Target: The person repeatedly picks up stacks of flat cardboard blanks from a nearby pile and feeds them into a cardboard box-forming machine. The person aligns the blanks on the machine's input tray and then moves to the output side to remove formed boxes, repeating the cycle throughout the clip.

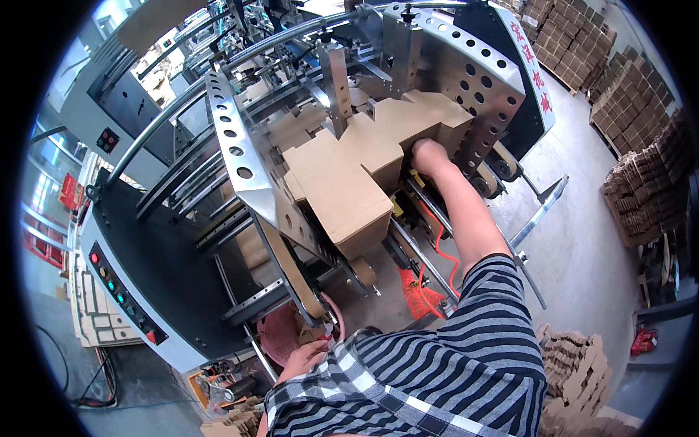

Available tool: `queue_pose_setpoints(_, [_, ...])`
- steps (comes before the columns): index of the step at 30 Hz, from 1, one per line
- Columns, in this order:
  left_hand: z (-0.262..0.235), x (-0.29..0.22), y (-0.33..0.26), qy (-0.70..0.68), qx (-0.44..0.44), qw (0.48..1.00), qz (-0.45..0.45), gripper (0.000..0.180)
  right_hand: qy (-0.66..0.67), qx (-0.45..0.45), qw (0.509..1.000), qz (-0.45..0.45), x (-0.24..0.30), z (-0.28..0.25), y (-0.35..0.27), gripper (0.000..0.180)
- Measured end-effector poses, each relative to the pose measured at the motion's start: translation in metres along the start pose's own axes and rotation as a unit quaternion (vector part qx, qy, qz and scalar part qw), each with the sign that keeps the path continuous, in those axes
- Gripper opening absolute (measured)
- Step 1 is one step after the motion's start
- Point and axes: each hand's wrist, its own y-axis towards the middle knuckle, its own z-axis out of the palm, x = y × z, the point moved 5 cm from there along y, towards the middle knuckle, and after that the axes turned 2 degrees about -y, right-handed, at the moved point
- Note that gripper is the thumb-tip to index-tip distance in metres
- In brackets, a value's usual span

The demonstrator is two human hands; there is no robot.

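A stack of flat brown cardboard box blanks (349,175) with notched edges lies at the outfeed of a machine, between two perforated metal side plates. My right hand (429,157) reaches in at the stack's right side, next to a cut-out edge. It looks curled, but the cardboard hides its fingertips, so any hold cannot be made out. Low and close to my body, my left hand (306,357) is beside a pink basket (277,335). My checked garment partly covers that hand, and its grip is unclear.
The left perforated plate (231,142) and right perforated plate (484,87) flank the stack. Below it are metal rods and a coiled orange air hose (419,295). A button panel (124,298) stands at left. Stacked cardboard (637,109) lines the right; more cardboard (575,368) lies near my right side.
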Motion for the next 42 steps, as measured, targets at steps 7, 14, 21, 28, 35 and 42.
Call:
queue_pose_setpoints(7, [0.003, -0.016, 0.012, 0.025, 0.02, 0.999, 0.002, 0.041, -0.01, 0.02, 0.998, -0.058, 0.001, -0.013, -0.012, 0.018])
queue_pose_setpoints(14, [0.002, -0.004, 0.012, -0.026, 0.013, 1.0, 0.005, 0.04, 0.005, -0.028, 0.994, -0.102, 0.005, -0.046, -0.009, 0.014])
queue_pose_setpoints(21, [0.007, 0.002, 0.016, 0.001, 0.007, 0.999, 0.032, 0.043, -0.01, 0.007, 0.995, -0.098, 0.005, -0.051, -0.006, 0.015])
queue_pose_setpoints(28, [0.013, 0.0, 0.013, -0.057, 0.018, 0.998, 0.013, 0.041, -0.01, 0.011, 0.997, -0.08, 0.011, -0.058, -0.015, 0.015])
queue_pose_setpoints(35, [0.009, 0.004, 0.0, -0.037, -0.03, 0.999, 0.0, 0.042, 0.136, 0.023, 0.988, -0.074, 0.017, -0.073, -0.066, 0.017])
queue_pose_setpoints(42, [0.005, -0.002, -0.006, -0.042, -0.061, 0.997, 0.002, 0.043, 0.17, 0.041, 0.973, -0.153, 0.051, -0.046, -0.112, 0.018])
